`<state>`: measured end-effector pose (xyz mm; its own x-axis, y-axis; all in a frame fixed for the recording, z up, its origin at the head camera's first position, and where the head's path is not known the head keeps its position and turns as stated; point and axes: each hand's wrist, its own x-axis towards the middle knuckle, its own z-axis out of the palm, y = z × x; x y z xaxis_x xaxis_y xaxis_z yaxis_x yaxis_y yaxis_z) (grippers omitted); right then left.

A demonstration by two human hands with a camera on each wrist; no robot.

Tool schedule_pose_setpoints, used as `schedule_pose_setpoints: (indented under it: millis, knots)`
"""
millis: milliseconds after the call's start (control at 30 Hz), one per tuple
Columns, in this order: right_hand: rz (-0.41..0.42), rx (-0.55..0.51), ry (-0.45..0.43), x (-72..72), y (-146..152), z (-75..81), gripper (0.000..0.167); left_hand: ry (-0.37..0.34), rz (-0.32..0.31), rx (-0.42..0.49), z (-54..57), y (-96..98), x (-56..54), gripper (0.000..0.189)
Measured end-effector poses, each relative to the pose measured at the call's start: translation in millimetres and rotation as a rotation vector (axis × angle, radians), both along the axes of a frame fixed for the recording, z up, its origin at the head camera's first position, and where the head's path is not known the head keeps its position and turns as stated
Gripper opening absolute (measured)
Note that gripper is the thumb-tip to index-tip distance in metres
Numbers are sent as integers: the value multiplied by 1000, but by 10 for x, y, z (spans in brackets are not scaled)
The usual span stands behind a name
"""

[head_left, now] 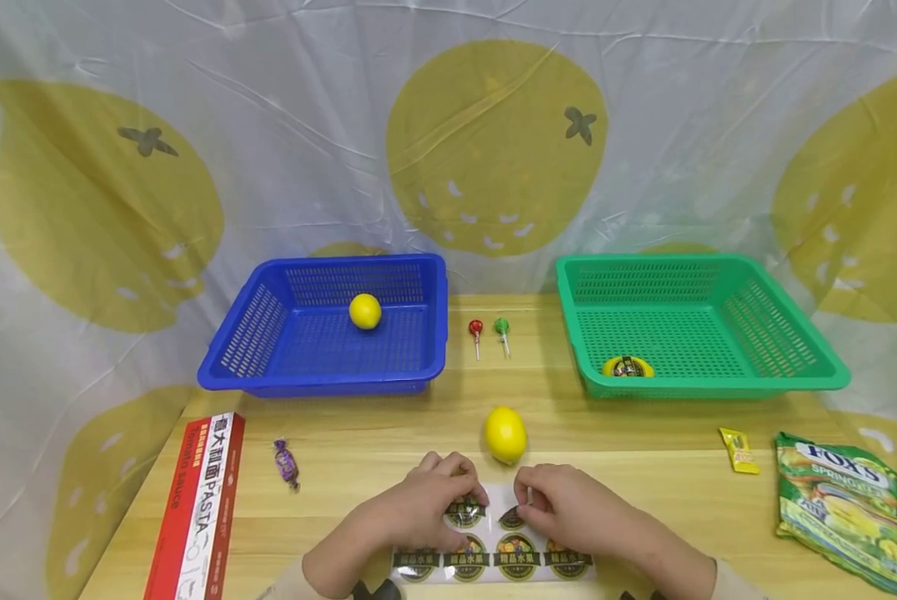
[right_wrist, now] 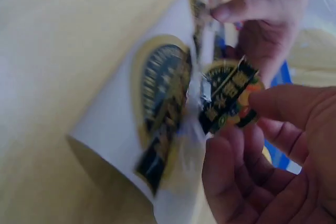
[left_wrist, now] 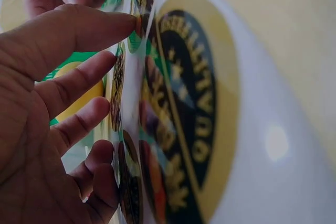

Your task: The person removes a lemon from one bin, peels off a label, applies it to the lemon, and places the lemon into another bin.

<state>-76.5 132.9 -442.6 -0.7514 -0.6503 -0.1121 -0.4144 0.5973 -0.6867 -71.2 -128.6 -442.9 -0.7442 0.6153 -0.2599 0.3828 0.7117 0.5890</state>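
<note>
A white sheet of round black-and-gold fruit stickers (head_left: 502, 500) lies on the table in the head view. My left hand (head_left: 435, 502) rests its thumb and fingertips on the sheet's left part. With thumb and fingers, my right hand (head_left: 564, 507) pinches one sticker (right_wrist: 227, 95). In the right wrist view that sticker tilts up from the backing, one side close against it. The sheet's edge (right_wrist: 107, 163) bows off the table there. Just beyond both hands sits a yellow lemon (head_left: 505, 435).
A blue basket (head_left: 321, 387) with one lemon stands back left. The green basket (head_left: 719, 385), back right, contains a stickered lemon (head_left: 619, 367). Between them lie two lollipops (head_left: 476, 327). A pasta box (head_left: 193, 508) and purple candy (head_left: 286, 464) are left; a yellow packet (head_left: 739, 451) and Fox's bag (head_left: 846, 508) right.
</note>
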Motion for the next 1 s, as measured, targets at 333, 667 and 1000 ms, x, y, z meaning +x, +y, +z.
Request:
schedule_pose_setpoints:
  millis: [333, 667, 1000]
  knots:
    - [-110, -261, -289, -56, 55, 91, 11, 9, 21, 3, -30, 20, 3, 44]
    - [-258, -478, -482, -62, -2, 61, 21, 4, 197, 281, 56, 54, -26, 24]
    - [-331, -376, -363, -106, -1, 149, 27, -6, 251, 425, 172, 96, -138, 5]
